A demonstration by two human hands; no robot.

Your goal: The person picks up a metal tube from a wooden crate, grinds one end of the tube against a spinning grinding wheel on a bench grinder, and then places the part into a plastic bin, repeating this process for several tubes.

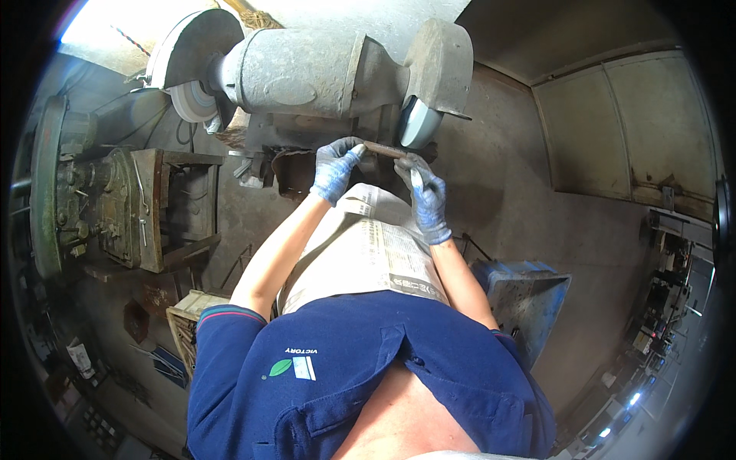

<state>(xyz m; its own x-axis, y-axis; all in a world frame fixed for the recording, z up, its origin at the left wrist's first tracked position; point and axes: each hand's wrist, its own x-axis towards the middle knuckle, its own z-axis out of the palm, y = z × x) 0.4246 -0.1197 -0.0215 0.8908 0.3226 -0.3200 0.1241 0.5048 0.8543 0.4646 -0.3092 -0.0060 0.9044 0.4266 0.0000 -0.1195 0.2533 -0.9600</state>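
Metal strip (385,149) pinched at each end by gloved left hand (335,169) and right hand (424,195), steadying it against grinder wheel (418,123).

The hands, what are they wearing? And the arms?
Both the left hand and the right hand wear blue-grey knitted work gloves, worn and smudged. The forearms are bare. Short dark blue sleeves of a polo shirt cover the upper arms, the left one with a thin red trim line.

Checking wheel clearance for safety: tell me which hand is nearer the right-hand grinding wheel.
Right. The right hand holds the metal piece just below the wheel; the left hand grips its far end, farther left.
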